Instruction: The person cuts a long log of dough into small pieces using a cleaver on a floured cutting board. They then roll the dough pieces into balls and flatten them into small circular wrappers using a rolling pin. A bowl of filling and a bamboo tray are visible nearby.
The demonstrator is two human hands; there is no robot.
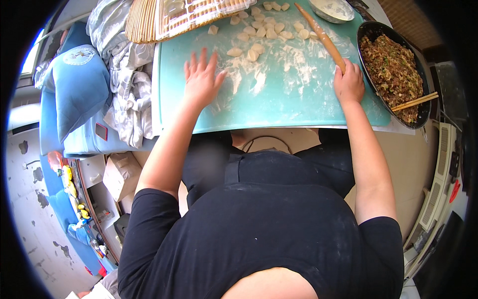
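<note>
My left hand (203,79) is over the left part of a turquoise mat (259,114), fingers spread, holding nothing. My right hand (350,82) is wrapped round the near end of a wooden rolling pin (321,36), which slants away to the far left. Small pale dough pieces (271,33) lie clustered on the mat between the hands, toward the far side. A few sit apart, such as the dough piece (234,52) nearer my left hand. Loose white flour (298,65) is smeared over the mat's middle.
At the far left, a tray (160,20) with rows of pale dumplings rests on a slatted mat (139,22). A bowl of flour (332,9) stands far right. Beside my right hand is a black pan (367,37) of chopped filling, with chopsticks (416,101) across its rim.
</note>
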